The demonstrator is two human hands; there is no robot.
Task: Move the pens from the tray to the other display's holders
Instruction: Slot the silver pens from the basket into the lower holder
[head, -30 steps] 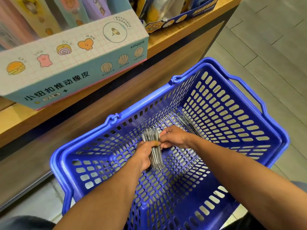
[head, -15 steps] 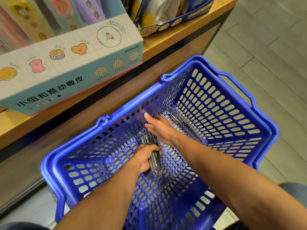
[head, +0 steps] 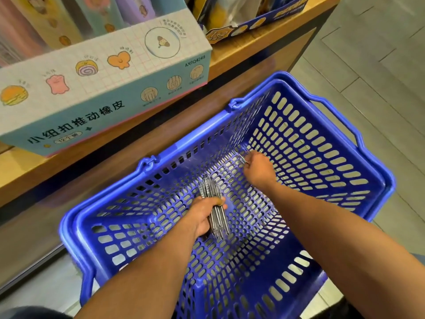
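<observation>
Blue basket (head: 333, 180): hands (head: 202, 217) grip pens (head: 215, 203).

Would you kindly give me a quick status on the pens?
Left hand grips pen bundle inside basket. Right hand pinches loose pen at far corner. Nothing in the way.
</observation>
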